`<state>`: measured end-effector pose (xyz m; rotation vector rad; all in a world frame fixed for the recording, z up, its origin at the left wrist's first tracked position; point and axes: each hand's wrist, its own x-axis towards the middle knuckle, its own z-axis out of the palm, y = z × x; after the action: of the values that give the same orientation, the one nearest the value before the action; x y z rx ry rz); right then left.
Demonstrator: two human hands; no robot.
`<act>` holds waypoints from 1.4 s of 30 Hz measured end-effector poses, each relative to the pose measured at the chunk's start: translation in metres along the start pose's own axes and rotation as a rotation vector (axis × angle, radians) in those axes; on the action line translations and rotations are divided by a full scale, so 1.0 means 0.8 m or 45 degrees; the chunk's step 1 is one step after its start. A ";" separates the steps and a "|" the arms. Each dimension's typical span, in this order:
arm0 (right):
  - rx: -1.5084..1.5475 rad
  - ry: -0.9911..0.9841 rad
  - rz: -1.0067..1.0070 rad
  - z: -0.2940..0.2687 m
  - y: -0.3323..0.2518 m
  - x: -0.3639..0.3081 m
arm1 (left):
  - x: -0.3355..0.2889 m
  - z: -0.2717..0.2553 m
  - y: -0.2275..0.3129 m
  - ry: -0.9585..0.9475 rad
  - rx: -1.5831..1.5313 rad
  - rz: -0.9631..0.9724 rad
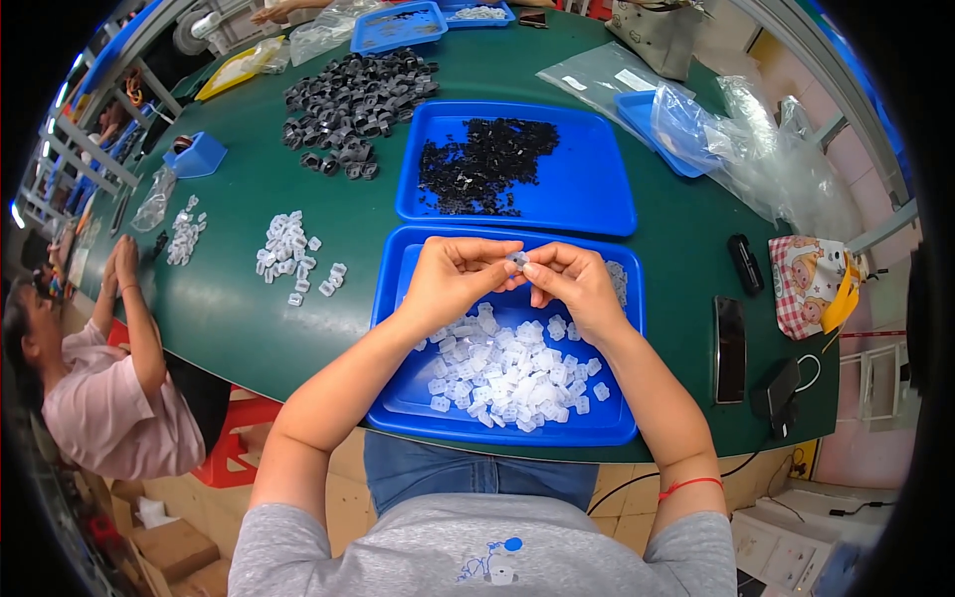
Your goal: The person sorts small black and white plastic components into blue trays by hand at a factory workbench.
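Note:
Both my hands meet over the near blue tray (383, 383), fingers pinched together. Between the fingertips of my left hand (453, 279) and my right hand (577, 284) is a small translucent white plastic piece (517, 259), held from both sides. A darker spot shows on it, too small to make out. Below my hands, a heap of similar white plastic pieces (517, 373) lies in the tray, and a few more show past my right hand. Just beyond stands another blue tray (597, 189) with many small black parts (487, 159).
Grey-black ring-shaped parts (353, 99) are piled far left; loose white pieces (286, 249) lie left. Clear plastic bags (766, 149) rest at far right. A phone (729, 348), black charger (776, 388) and patterned pouch (811, 284) sit right. A co-worker (119, 388) sits at the left edge.

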<state>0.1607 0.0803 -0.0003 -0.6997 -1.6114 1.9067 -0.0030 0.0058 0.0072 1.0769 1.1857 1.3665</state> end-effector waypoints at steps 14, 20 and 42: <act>-0.341 0.131 -0.081 0.014 -0.001 -0.002 | 0.008 -0.014 -0.021 -0.101 -0.129 0.037; -0.333 0.144 -0.135 0.012 0.004 -0.005 | 0.005 -0.004 -0.018 -0.106 -0.216 0.098; -0.398 0.145 -0.129 0.017 0.001 0.002 | 0.006 -0.012 -0.016 -0.107 -0.032 0.076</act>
<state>0.1498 0.0719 0.0009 -0.8188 -1.8543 1.5313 -0.0116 0.0099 -0.0071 1.1483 1.0802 1.3652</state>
